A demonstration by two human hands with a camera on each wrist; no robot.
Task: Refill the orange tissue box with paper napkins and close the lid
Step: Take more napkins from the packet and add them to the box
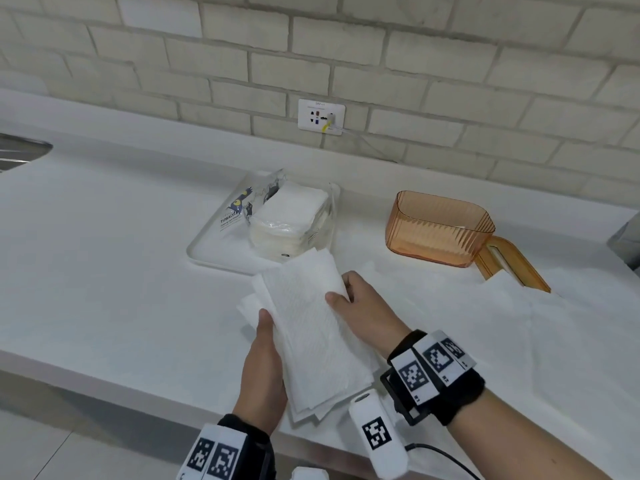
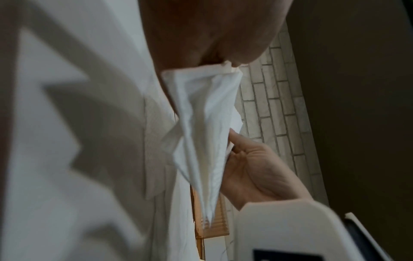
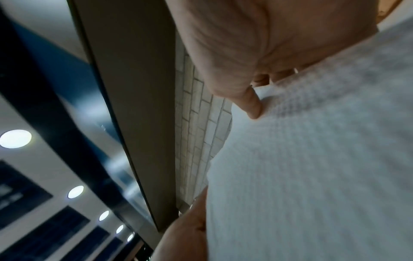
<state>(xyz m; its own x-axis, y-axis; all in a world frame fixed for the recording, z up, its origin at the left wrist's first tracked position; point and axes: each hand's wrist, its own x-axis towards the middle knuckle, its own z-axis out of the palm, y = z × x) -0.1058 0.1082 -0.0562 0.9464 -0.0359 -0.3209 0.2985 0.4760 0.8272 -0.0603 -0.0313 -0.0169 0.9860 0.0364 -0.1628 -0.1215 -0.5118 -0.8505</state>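
Observation:
A folded stack of white paper napkins [image 1: 311, 327] is held between both hands above the counter's front edge. My left hand [image 1: 265, 368] grips its left long side, thumb on top. My right hand [image 1: 360, 306] pinches the upper right edge, thumb [image 3: 252, 104] pressing the napkins [image 3: 324, 159]. The left wrist view shows the napkins [image 2: 205, 127] edge-on, with the right hand [image 2: 252, 169] behind. The orange tissue box [image 1: 438, 228] stands open and looks empty at the back right. Its orange lid [image 1: 512, 265] lies beside it to the right.
A white tray [image 1: 207, 247] behind the hands carries an opened napkin pack [image 1: 287, 216] with a stack of napkins in it. A wall socket [image 1: 321, 116] with a cable sits on the brick wall. A sink edge [image 1: 20, 150] shows at far left.

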